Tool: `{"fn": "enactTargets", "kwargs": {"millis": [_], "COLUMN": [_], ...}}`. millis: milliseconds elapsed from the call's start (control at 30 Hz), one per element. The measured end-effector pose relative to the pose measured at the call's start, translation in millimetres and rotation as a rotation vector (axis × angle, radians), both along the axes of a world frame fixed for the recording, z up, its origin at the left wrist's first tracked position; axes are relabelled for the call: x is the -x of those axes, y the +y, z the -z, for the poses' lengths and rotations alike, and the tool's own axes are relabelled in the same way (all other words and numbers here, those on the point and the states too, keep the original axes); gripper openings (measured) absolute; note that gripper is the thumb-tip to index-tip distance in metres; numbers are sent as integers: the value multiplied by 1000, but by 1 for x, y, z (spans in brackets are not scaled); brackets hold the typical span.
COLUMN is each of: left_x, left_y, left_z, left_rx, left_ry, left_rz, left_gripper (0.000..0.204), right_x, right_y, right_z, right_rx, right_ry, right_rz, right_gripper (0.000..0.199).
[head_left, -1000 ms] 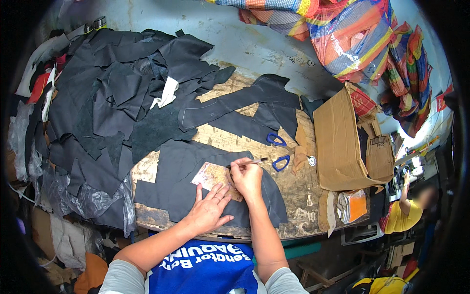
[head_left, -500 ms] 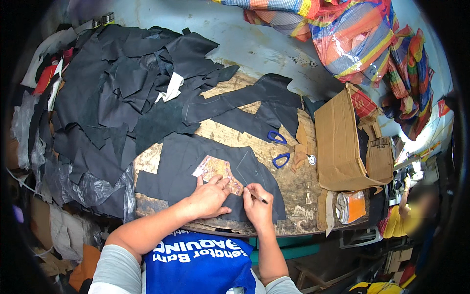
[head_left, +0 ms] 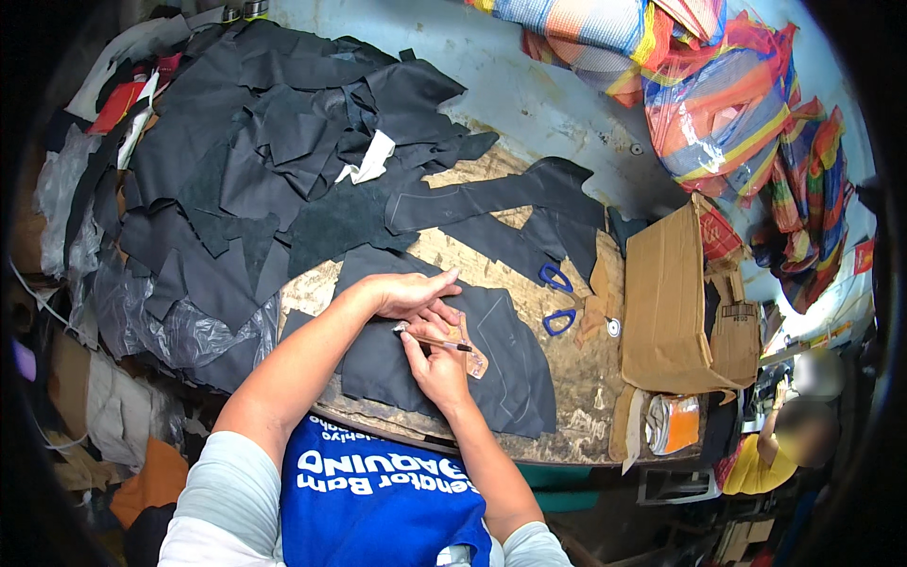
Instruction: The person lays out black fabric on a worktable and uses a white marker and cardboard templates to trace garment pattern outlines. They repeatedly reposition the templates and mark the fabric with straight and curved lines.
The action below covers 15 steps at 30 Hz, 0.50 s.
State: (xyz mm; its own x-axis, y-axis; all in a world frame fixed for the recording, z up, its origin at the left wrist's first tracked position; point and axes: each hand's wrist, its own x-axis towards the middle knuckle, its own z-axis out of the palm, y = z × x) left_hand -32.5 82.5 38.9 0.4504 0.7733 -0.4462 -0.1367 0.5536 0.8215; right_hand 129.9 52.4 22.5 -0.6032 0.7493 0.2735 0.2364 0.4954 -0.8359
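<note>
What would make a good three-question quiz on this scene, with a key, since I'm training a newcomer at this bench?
1. Multiple choice: which holds the pen?
A) the left hand
B) the right hand
C) neither hand
2. True or false: the blue-handled scissors lie on the wooden table, to the left of the cardboard box in the picture.
3. Fill in: the small pale scrap lying on the pile of black sheets is ____ in colour.

Key: 1. B; 2. true; 3. white.
</note>
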Motion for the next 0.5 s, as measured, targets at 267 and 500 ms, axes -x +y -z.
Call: {"fn": "enactTargets", "kwargs": {"millis": [267, 500], "left_x": [-7, -20], "left_y": [-4, -14], "left_z": [-9, -18], "left_rx": [-99, -320], "left_ry": [201, 493], "left_rz": [63, 131], "left_gripper": [85, 77], "right_x": [-30, -124], "right_y": [0, 12], "right_z": [-11, -34], "right_rx": [-121, 172], "right_ry": [13, -122], "right_rz": [75, 473], "right_gripper": [10, 10]}}
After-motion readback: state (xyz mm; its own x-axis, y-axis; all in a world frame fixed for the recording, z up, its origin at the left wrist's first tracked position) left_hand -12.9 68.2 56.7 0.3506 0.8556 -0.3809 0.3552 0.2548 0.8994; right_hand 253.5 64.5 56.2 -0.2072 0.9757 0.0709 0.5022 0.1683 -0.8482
